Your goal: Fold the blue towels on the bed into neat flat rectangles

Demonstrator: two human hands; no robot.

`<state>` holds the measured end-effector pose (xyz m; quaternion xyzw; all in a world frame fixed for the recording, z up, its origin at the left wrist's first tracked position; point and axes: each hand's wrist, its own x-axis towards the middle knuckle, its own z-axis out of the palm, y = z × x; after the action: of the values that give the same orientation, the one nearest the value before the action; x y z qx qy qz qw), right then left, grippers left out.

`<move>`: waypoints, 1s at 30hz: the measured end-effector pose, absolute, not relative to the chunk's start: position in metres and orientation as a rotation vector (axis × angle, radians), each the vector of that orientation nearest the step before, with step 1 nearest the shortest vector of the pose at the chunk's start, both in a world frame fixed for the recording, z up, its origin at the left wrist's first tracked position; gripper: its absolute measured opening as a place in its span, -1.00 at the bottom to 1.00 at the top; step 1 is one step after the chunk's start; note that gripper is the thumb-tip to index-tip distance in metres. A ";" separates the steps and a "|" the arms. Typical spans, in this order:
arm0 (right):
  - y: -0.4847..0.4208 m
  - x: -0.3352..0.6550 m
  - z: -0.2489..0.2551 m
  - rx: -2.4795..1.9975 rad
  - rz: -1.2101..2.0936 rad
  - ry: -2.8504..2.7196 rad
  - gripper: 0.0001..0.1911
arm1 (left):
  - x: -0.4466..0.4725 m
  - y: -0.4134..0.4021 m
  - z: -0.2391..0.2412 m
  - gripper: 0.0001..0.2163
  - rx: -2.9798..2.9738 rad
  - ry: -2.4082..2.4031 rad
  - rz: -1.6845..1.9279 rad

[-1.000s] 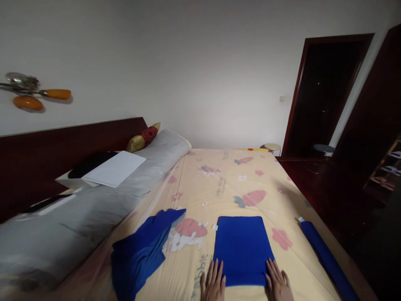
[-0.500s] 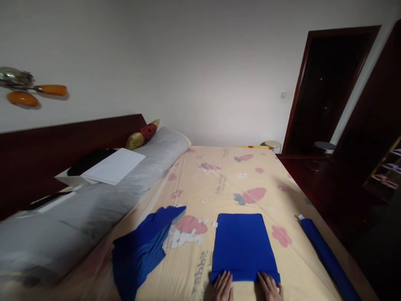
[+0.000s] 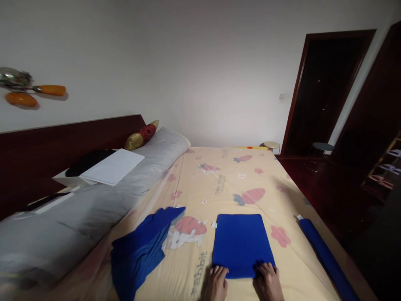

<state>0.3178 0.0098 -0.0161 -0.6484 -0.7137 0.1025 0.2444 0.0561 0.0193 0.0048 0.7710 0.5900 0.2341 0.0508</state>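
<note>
Fingers of the left hand are bent over the lower left corner of the flat blue cloth, and the right hand does the same at the lower right corner. Both hands look closed on the near edge, though some fingertips are hard to see. A second ago they lay flat, with the fingers out straight. Half a second ago a thin band showed along the near edge. Now that edge sits a bit higher up, and the cloth looks a little shorter. I think the near edge is being turned over, a small bit so far. The cloth is at the bottom of the frame, right of the middle, with a white tag by its upper left corner. A crumpled blue cloth at the lower left and a long blue roll at the lower right have stayed put. All three lie on the yellow sheet.
</note>
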 end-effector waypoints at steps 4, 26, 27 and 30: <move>0.008 0.354 -0.022 -1.763 0.404 -1.922 -0.73 | 0.022 0.021 0.015 -0.64 2.412 1.716 0.639; -0.022 0.371 -0.013 -2.077 0.353 -1.848 -0.76 | 0.034 -0.001 0.050 -0.76 1.812 2.158 0.236; -0.022 0.370 -0.015 -2.099 0.339 -1.838 -0.76 | 0.035 0.001 0.050 -0.77 1.769 2.165 0.207; -0.022 0.371 -0.019 -2.142 0.321 -1.806 -0.72 | 0.035 0.007 0.051 -0.79 1.683 2.195 0.178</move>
<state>0.3706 -0.0219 -0.0189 -0.7498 -0.6321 0.1123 0.1603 0.0353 0.0068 0.0506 0.5969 0.7784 0.0632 0.1839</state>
